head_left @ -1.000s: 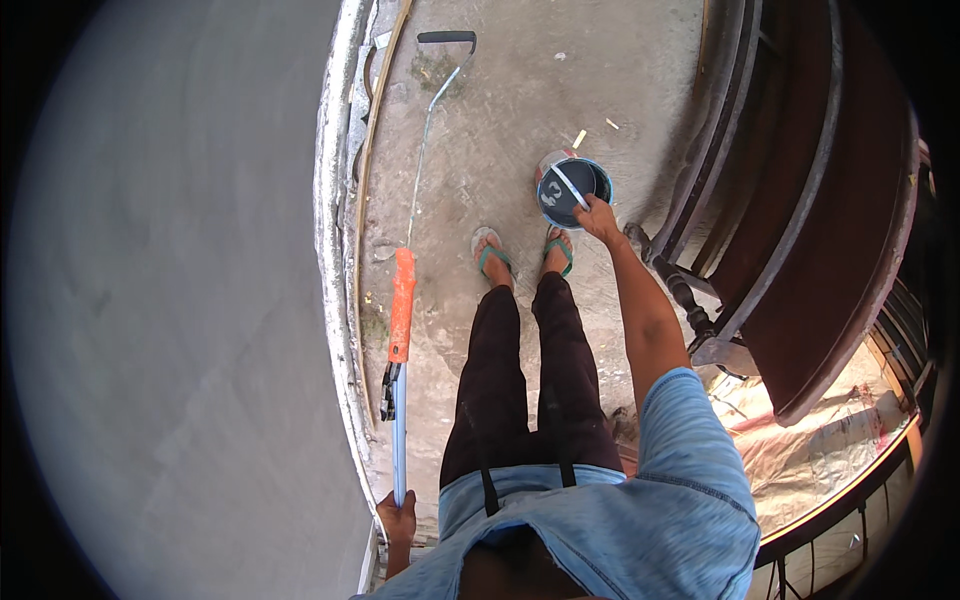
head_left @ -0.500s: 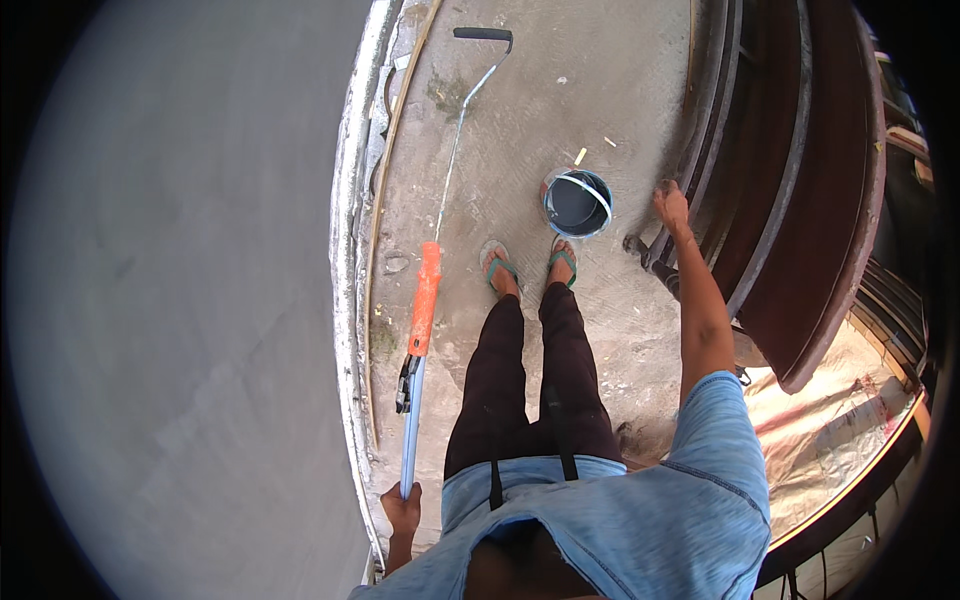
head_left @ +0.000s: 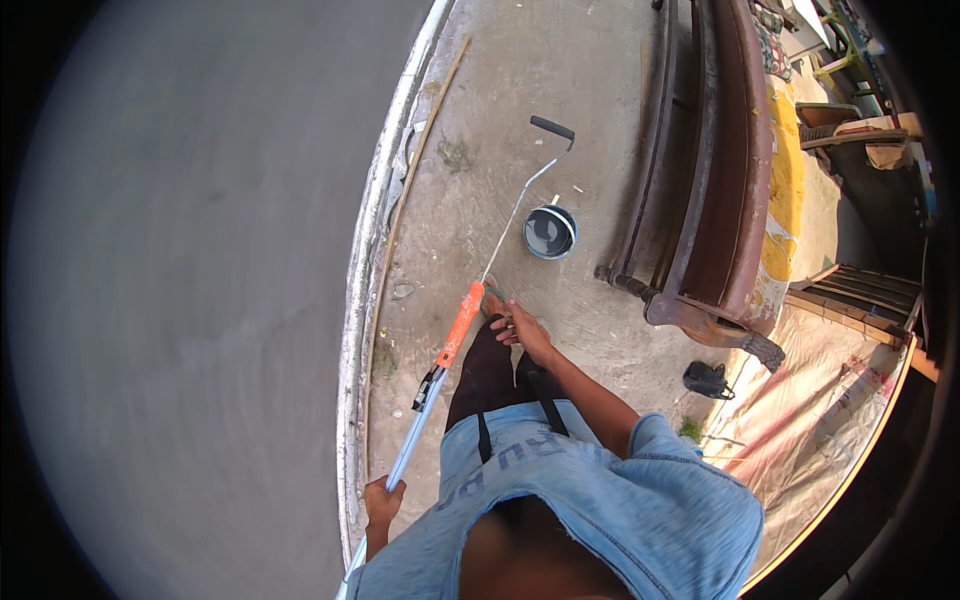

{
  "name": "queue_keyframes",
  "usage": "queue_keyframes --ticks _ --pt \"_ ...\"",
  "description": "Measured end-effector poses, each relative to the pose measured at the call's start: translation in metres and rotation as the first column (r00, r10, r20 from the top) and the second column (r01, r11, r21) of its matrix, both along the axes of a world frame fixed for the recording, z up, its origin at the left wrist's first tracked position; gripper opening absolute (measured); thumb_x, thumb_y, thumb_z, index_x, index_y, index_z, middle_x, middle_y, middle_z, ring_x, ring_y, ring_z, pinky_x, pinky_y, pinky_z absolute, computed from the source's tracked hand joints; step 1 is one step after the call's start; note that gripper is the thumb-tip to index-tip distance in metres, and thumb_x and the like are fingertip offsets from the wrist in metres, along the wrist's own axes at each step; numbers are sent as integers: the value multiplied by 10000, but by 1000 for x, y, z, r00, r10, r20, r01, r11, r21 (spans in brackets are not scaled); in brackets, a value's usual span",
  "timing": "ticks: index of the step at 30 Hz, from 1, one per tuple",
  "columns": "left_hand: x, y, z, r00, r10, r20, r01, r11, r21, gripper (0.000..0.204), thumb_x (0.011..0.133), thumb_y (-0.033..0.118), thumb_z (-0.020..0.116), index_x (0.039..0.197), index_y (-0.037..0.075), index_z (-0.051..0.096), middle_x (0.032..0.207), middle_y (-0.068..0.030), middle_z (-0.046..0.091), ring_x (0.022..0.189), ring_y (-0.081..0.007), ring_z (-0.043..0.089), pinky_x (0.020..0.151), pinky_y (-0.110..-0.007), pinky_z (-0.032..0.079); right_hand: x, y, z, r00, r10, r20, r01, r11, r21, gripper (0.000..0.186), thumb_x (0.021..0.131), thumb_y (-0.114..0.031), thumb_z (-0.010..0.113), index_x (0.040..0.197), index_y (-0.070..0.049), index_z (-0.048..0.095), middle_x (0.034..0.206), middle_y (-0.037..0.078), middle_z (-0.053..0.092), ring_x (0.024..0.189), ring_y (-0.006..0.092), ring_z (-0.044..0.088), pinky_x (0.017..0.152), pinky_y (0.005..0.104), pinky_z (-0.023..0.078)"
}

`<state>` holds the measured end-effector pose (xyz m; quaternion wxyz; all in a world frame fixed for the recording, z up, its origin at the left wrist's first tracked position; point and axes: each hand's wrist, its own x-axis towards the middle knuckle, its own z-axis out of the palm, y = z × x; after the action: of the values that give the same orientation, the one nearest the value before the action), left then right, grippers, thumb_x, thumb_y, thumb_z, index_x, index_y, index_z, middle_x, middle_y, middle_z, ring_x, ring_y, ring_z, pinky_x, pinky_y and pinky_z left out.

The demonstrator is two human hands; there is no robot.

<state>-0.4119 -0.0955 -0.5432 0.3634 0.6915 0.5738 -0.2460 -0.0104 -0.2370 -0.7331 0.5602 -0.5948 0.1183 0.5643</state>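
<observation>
My left hand [head_left: 383, 500] is wrapped around the light blue pole [head_left: 411, 440] of a long paint roller. The pole slants up to an orange handle [head_left: 461, 325] with a black clamp [head_left: 428, 388] below it. From there a thin metal rod runs on to the dark roller sleeve [head_left: 552, 127], beyond the bucket. My right hand [head_left: 522, 332] is just right of the orange handle, fingers spread and holding nothing. Ahead of my feet stands a bucket [head_left: 550, 233] with dark grey paint in it and its white handle lying across the top.
A long dark wooden bench [head_left: 722, 200] stands on the right. Beside its near end lies a small black object [head_left: 708, 380], near a tarp [head_left: 800, 400]. At left, a thin wooden strip [head_left: 415, 160] lies along the white-edged curb [head_left: 375, 210], beyond which is grey pavement.
My right hand has come from beside the bench over to the orange handle, its fingers now spread. The roller has tilted rightward, its sleeve closer to the bucket. My view has shifted.
</observation>
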Motion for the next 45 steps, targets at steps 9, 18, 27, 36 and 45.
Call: queue_keyframes --ticks 9,18,27,36,45 --pt "-48 -74 93 991 117 -66 -127 975 -182 265 820 238 668 690 8 644 528 -56 531 464 -177 510 468 -346 382 -122 -38 15 895 336 -295 -308 941 137 380 982 -305 529 1266 -61 467 1171 118 579 973 266 684 770 389 579" --pt "-75 -113 71 982 181 46 -135 858 -495 307 897 322 630 959 26 578 614 -63 569 435 -123 430 419 -281 338 -178 -62 -46 928 170 -330 -193 981 -37 319 969 -304 511 1170 -56 517 1008 112 605 823 230 627 782 443 578" --pt "-74 -108 123 1000 -25 11 27 950 -311 352 980 367 613 1033 19 604 738 -129 680 633 -188 632 621 -322 478 -130 -47 -106 957 -205 -206 183 975 -123 294 973 -299 408 1042 -61 565 900 103 628 828 247 665 778 461 563" --pt "-33 -40 130 972 -234 -1 224 933 -282 361 1011 384 538 1113 50 632 602 -86 612 515 -191 615 531 -340 474 -127 -10 -142 918 -346 -193 327 937 -124 246 987 -284 426 1038 -81 556 874 55 610 789 197 639 754 409 554" --pt "7 8 74 951 -308 25 306 927 -215 362 998 378 545 1234 105 551 679 -101 663 547 -228 650 556 -368 495 -125 23 -162 877 -457 -148 458 889 -32 178 952 -144 470 1124 -102 489 861 38 564 728 169 611 674 378 565"
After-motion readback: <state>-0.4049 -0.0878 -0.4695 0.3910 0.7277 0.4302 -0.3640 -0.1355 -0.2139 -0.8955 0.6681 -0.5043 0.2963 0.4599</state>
